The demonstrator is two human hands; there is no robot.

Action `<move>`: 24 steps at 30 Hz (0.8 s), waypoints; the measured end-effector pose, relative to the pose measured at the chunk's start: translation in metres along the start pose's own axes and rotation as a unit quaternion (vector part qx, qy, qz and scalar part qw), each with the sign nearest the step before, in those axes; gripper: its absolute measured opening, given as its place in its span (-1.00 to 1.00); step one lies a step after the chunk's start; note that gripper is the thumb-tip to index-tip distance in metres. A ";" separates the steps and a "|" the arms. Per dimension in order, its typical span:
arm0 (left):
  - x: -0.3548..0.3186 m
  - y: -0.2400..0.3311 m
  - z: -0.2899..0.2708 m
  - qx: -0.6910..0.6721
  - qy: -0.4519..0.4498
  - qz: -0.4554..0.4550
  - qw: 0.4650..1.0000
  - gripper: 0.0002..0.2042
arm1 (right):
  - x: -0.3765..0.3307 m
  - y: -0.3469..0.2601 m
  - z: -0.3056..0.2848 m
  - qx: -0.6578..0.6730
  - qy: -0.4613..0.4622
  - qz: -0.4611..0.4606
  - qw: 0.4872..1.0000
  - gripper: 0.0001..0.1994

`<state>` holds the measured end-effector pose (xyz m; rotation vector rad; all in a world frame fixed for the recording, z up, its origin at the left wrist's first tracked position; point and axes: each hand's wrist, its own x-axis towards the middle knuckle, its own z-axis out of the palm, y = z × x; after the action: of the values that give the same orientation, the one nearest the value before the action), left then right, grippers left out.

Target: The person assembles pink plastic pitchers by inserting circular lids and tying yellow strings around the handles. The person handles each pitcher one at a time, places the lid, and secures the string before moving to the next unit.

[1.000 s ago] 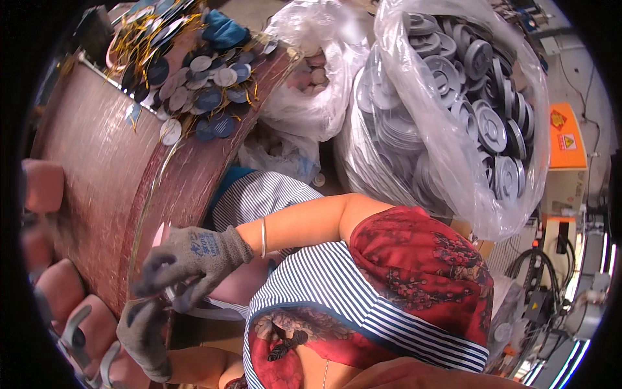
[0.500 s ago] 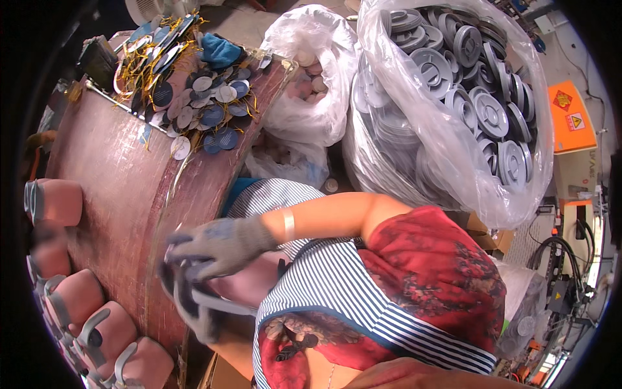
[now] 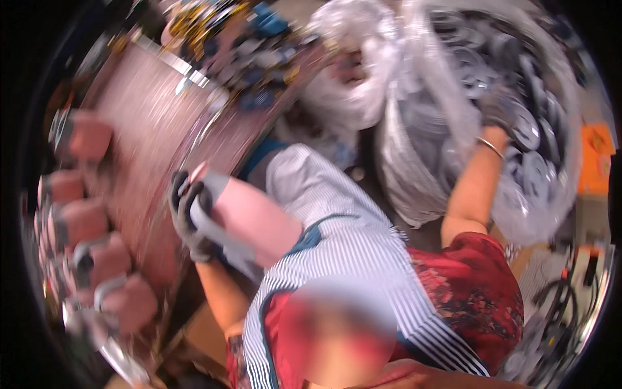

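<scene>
My left hand (image 3: pixel 189 217), in a grey glove, grips the grey handle of a pink jug (image 3: pixel 262 223). The jug lies tilted across my lap against the striped apron. My right hand (image 3: pixel 499 109), gloved too, is stretched out to the far right, among round grey lids (image 3: pixel 526 128) in a large clear plastic bag (image 3: pixel 414 185). Motion blurs its fingers, so whether it holds a lid does not show.
More pink jugs (image 3: pixel 81 220) with grey handles stand along the left of the reddish table (image 3: pixel 139 104). Round tags (image 3: pixel 259 65) with yellow strings are heaped at its far end. Behind it, a white bag (image 3: pixel 356 91) holds pinkish pieces. An orange box (image 3: pixel 595 159) is at far right.
My right hand has left the jug and reached far right into the bag of lids. My left hand still holds the jug. The whole view has shifted and blurred.
</scene>
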<state>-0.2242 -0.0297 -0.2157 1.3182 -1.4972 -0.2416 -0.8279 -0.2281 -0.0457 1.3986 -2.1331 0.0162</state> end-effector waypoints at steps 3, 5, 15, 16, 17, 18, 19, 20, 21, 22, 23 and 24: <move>-0.020 0.041 -0.038 0.156 0.108 -0.068 0.980 -0.69 | -0.035 -0.046 -0.067 0.179 0.259 -0.183 0.931 -0.50; -0.048 0.039 -0.059 0.265 0.110 -0.136 0.948 -0.64 | -0.085 -0.098 -0.093 0.464 0.168 -0.308 0.813 -0.48; -0.159 0.017 -0.042 0.258 0.132 -0.254 0.923 -0.64 | -0.266 -0.291 0.054 0.503 -0.083 -0.420 0.751 -0.38; -0.166 0.019 -0.031 0.125 0.206 -0.315 0.918 -0.68 | -0.260 -0.289 0.041 0.487 -0.047 -0.485 0.725 -0.36; -0.171 0.020 -0.022 -0.013 0.274 -0.366 0.889 -0.71 | -0.254 -0.286 0.030 0.468 -0.011 -0.545 0.695 -0.33; -0.177 0.017 -0.020 0.009 0.284 -0.355 0.891 -0.71 | -0.252 -0.286 0.025 0.446 0.026 -0.602 0.661 -0.30; -0.181 0.014 -0.019 0.032 0.293 -0.345 0.891 -0.72 | -0.256 -0.288 0.025 0.433 -0.016 -0.601 0.672 -0.25; -0.173 0.016 -0.018 0.052 0.299 -0.332 0.893 -0.72 | -0.260 -0.291 0.026 0.419 -0.058 -0.596 0.683 -0.20; -0.168 0.021 -0.017 0.057 0.294 -0.333 0.894 -0.72 | -0.263 -0.293 0.025 0.403 -0.099 -0.590 0.692 -0.14; -0.163 0.027 -0.016 0.063 0.288 -0.333 0.896 -0.72 | -0.264 -0.292 0.025 0.403 -0.089 -0.588 0.696 -0.06; -0.157 0.038 -0.018 0.073 0.284 -0.336 0.895 -0.73 | -0.266 -0.292 0.024 0.407 -0.089 -0.587 0.694 -0.08; -0.157 0.042 -0.021 0.086 0.278 -0.340 0.894 -0.72 | -0.267 -0.292 0.026 0.412 -0.090 -0.585 0.693 -0.10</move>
<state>-0.2624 0.1218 -0.2651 1.8367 -0.5484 -0.1538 -0.5191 -0.1439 -0.2798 3.1584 -0.8986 0.3852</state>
